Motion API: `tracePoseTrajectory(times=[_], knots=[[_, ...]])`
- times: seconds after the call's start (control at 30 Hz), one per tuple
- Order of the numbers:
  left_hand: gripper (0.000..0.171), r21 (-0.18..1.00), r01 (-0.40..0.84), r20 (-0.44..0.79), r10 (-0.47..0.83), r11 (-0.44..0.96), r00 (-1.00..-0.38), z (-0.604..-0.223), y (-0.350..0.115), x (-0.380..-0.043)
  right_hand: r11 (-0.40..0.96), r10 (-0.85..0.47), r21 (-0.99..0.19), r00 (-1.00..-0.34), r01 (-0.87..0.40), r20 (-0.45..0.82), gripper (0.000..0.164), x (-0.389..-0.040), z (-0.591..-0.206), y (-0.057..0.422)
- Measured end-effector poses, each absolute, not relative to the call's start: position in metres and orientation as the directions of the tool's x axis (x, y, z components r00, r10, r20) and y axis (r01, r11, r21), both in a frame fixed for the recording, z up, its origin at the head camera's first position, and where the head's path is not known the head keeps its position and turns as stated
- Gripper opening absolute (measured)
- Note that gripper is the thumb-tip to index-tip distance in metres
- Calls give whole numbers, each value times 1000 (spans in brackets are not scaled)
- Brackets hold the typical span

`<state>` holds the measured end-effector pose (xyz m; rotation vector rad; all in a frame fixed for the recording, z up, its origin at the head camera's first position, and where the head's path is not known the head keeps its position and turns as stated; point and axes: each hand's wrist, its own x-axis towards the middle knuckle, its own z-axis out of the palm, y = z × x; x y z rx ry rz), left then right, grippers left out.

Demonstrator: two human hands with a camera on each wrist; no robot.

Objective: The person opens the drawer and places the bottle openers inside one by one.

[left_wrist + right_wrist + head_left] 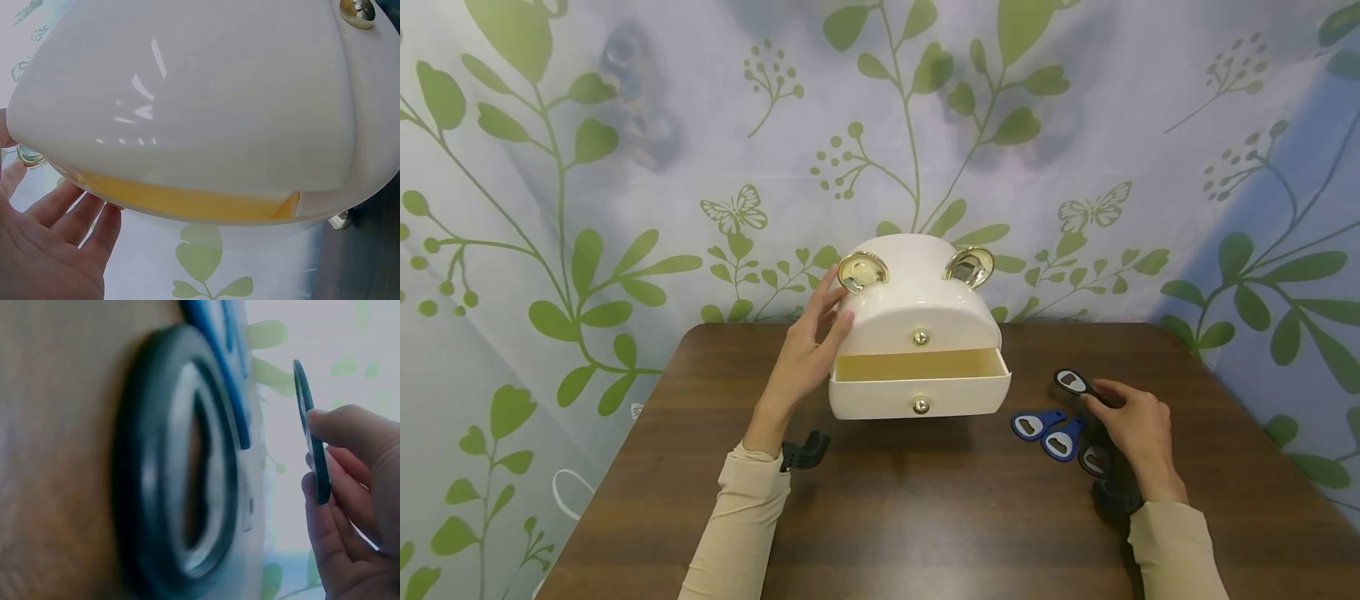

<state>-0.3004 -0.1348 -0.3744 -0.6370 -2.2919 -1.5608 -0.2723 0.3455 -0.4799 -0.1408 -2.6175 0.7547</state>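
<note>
A white two-drawer box (917, 287) with gold ears and round gold knobs stands on the table. Its lower drawer (917, 400) is pulled out, and the inside shows pale yellow. My left hand (805, 358) rests on the box's left side by the gold ear (862, 271), fingers extended; in the left wrist view the fingertips touch the white shell. Off to the right, my right hand (1142, 429) pinches a black bottle opener (1070, 382) between thumb and fingers, raised above the table in the right wrist view. Below it lie two blue bottle openers (1060, 443) and another black bottle opener (1095, 460).
The brown wooden table (880, 517) backs onto a pale curtain (685, 192) printed with green leaves and butterflies. A dark camera mount (805, 451) sits at the left wrist. A white cable loop (568, 496) shows beyond the table's left edge.
</note>
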Motion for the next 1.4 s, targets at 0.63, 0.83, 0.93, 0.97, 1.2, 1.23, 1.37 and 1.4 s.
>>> tracePoseTrajectory(times=[0.63,0.83,0.93,0.97,1.2,1.23,1.37,1.4], knots=[[66,800,511,473,193,316,-860,-375,-135,-301,813,252,-580,-869,-48,425,43,-269,-451,331],[66,801,509,471,191,315,-861,-375,-135,-302,771,262,-631,-861,-85,437,43,-266,-443,326],[66,802,508,471,189,314,-861,-375,-134,-302,735,282,-671,-855,-100,436,43,-265,-439,320],[66,802,508,472,189,313,-861,-375,-134,-301,722,289,-684,-851,-106,438,42,-264,-437,319],[66,807,503,466,189,310,-864,-373,-134,-299,655,301,-739,-844,-156,445,42,-262,-422,311],[66,808,502,465,189,309,-865,-373,-135,-299,645,301,-747,-844,-164,444,42,-261,-420,310],[66,807,503,465,192,308,-864,-373,-134,-299,605,303,-774,-845,-187,441,42,-259,-413,305],[66,807,505,466,193,307,-863,-373,-134,-299,597,302,-779,-846,-191,440,41,-259,-412,304]])
